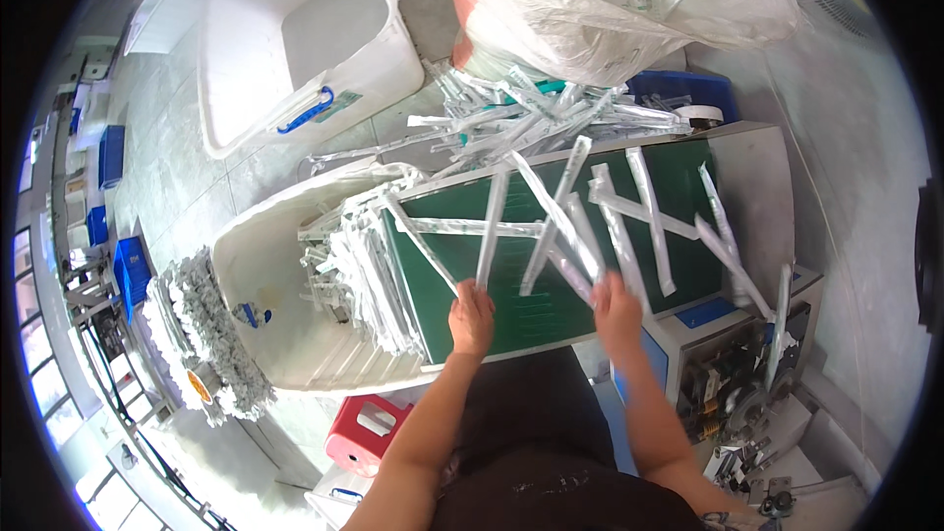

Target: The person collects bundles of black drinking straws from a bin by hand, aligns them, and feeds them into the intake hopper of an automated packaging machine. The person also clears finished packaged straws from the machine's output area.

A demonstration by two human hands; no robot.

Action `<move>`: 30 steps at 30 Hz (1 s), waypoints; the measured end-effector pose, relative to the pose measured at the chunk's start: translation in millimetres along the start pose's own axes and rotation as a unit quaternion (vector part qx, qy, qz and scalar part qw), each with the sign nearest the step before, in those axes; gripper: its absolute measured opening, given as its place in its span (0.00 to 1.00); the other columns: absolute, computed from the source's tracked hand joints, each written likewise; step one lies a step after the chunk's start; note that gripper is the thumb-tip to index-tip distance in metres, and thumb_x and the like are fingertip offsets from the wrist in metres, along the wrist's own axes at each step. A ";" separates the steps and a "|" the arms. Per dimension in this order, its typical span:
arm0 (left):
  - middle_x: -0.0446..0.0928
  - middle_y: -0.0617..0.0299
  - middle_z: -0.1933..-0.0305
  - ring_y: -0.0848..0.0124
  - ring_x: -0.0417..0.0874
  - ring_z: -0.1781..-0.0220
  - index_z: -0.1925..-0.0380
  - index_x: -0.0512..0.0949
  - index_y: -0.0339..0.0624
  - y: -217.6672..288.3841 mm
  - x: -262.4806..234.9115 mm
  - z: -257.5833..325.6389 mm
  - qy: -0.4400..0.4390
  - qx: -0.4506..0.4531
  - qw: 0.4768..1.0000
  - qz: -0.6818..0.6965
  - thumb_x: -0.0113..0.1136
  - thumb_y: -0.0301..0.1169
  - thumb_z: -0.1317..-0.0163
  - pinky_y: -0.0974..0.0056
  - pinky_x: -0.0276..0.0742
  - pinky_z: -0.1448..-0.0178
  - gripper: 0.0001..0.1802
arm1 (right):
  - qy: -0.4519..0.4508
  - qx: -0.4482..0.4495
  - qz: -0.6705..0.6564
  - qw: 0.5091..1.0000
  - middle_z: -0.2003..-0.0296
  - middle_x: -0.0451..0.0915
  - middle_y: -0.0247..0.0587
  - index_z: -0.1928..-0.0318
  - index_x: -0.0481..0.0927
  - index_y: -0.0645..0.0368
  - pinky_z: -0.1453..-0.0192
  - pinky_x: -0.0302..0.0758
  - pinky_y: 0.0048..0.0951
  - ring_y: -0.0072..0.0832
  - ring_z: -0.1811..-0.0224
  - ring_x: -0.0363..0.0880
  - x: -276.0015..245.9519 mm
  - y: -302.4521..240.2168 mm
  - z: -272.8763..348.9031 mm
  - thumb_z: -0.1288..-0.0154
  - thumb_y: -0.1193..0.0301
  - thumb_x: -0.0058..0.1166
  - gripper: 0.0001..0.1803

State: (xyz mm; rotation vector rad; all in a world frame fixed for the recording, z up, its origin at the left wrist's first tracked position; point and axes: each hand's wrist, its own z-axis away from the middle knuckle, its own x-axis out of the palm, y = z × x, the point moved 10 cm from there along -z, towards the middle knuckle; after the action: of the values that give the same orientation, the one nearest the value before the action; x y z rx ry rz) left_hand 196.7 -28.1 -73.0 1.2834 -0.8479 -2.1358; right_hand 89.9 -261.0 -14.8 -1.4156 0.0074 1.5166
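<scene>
Two bare hands are busy with long thin packets [492,226] on a green belt [536,326].

The left hand [472,320] pinches the near end of a packet with its fingertips. The right hand [617,317] is curled up at the ends of some others, but it is blurry, so I can't tell if it grips any. More packets lie every which way across the belt, some on top of each other. On the left, a heap of packets [369,280] sits in a white tub [285,359]. Past the belt there's another messy pile [536,118], just below a big white sack [580,29].
</scene>
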 end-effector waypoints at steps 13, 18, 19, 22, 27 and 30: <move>0.68 0.35 0.52 0.44 0.69 0.49 0.45 0.57 0.29 -170.2 -72.5 59.5 0.118 -0.327 0.929 -0.128 0.62 0.41 0.52 0.52 0.65 0.46 0.40 | -0.284 0.255 -0.431 0.817 0.77 0.73 0.35 0.64 0.71 0.62 0.78 0.63 0.18 0.18 0.80 0.67 143.3 -17.4 140.8 0.34 0.69 0.39 0.09; 0.76 0.41 0.63 0.47 0.77 0.58 0.65 0.77 0.34 -189.9 -93.2 58.9 -0.075 -0.308 0.939 -0.135 0.50 0.40 0.47 0.51 0.71 0.54 0.19 | -0.292 0.201 -0.454 0.817 0.79 0.72 0.34 0.65 0.72 0.62 0.79 0.61 0.17 0.16 0.82 0.65 137.8 -67.5 138.4 0.33 0.68 0.38 0.11; 0.77 0.41 0.64 0.46 0.77 0.59 0.65 0.77 0.34 -189.7 -94.1 63.8 -0.097 -0.287 0.949 -0.087 0.49 0.40 0.47 0.51 0.71 0.55 0.19 | -0.297 0.206 -0.450 0.816 0.79 0.73 0.34 0.64 0.72 0.62 0.79 0.61 0.17 0.16 0.82 0.65 135.6 -69.7 145.1 0.33 0.68 0.38 0.11; 0.70 0.59 0.81 0.69 0.71 0.78 0.73 0.74 0.37 -163.1 -104.1 96.5 -0.084 -0.310 0.936 0.146 0.47 0.38 0.41 0.66 0.66 0.73 0.15 | -0.303 0.173 -0.438 0.828 0.78 0.73 0.35 0.62 0.72 0.63 0.78 0.63 0.17 0.16 0.82 0.66 124.5 -89.6 155.9 0.32 0.69 0.37 0.11; 0.69 0.65 0.77 0.79 0.68 0.76 0.67 0.68 0.37 -36.2 -143.6 130.3 -0.066 -0.095 0.945 0.307 0.39 0.30 0.35 0.72 0.65 0.72 0.10 | -0.300 0.017 -0.347 0.889 0.77 0.75 0.35 0.56 0.67 0.63 0.75 0.68 0.21 0.18 0.82 0.68 71.3 -155.6 195.0 0.33 0.70 0.36 0.11; 0.73 0.59 0.67 0.73 0.73 0.66 0.58 0.66 0.37 30.6 -135.3 119.3 -0.080 0.008 0.923 0.377 0.39 0.28 0.34 0.71 0.70 0.61 0.09 | -0.291 -0.050 -0.279 0.914 0.78 0.76 0.38 0.58 0.66 0.64 0.72 0.71 0.28 0.28 0.81 0.73 54.7 -179.7 208.2 0.34 0.69 0.37 0.10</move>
State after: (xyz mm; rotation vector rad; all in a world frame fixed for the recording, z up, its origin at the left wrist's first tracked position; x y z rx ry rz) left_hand 150.5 74.6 71.3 0.6218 -1.1910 -1.6084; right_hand 63.6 -14.1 115.7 -0.8768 -0.7865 1.3958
